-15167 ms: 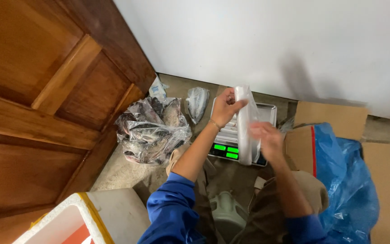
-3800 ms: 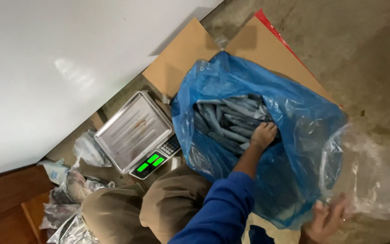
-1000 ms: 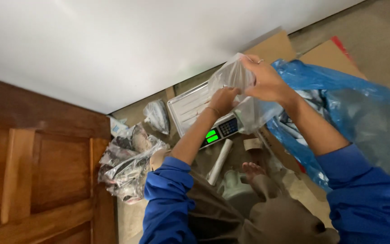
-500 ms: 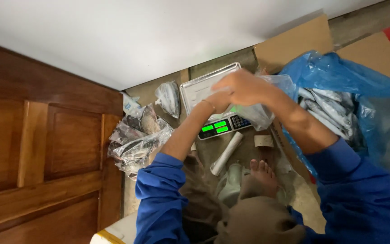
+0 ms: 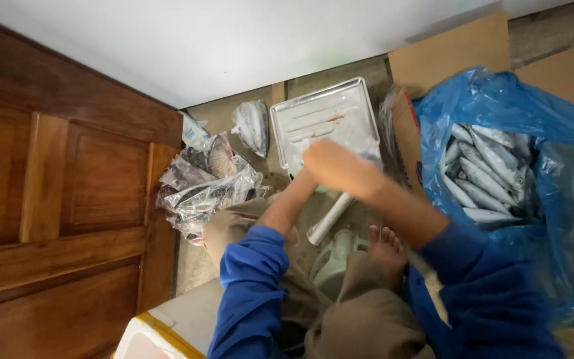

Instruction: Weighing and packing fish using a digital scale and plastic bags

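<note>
Looking down from the head camera, noting items left to right.

Wooden door [image 5: 61, 193], brown, panelled, filling the left side. White foam box [image 5: 167, 329] with yellow edging lying at the bottom, near the left knee.

Heap of clear bagged fish [image 5: 204, 189] lying on the floor just beside the door; one more small bagged fish [image 5: 252, 126] lying apart, near the wall and just left of the tray. Small pale packet [image 5: 194, 133] lying at the top of the heap.

Left hand [image 5: 307, 176]: reaching up toward the tray's near edge, mostly hidden behind the right hand; grip impossible to tell.

Metal tray [image 5: 323, 119] of the scale, rectangular, silver, ribbed, sitting against the white wall. Scale display hidden by the hands.

Right hand [image 5: 332, 166]: hovering over the near edge of the tray, blurred, back facing the camera, fingers curled under; opening impossible to tell, no held item showing.

White roll [image 5: 330, 219] lying on the floor below the hands, tilted. Pale plastic jug [image 5: 337, 262] lying beside the bare foot [image 5: 385, 249].

Cardboard box [image 5: 453, 50], brown, flaps open, standing right of the tray. Blue plastic bag [image 5: 553, 166] lining it, mouth open, silver fish [image 5: 486, 173] lying packed inside.
</note>
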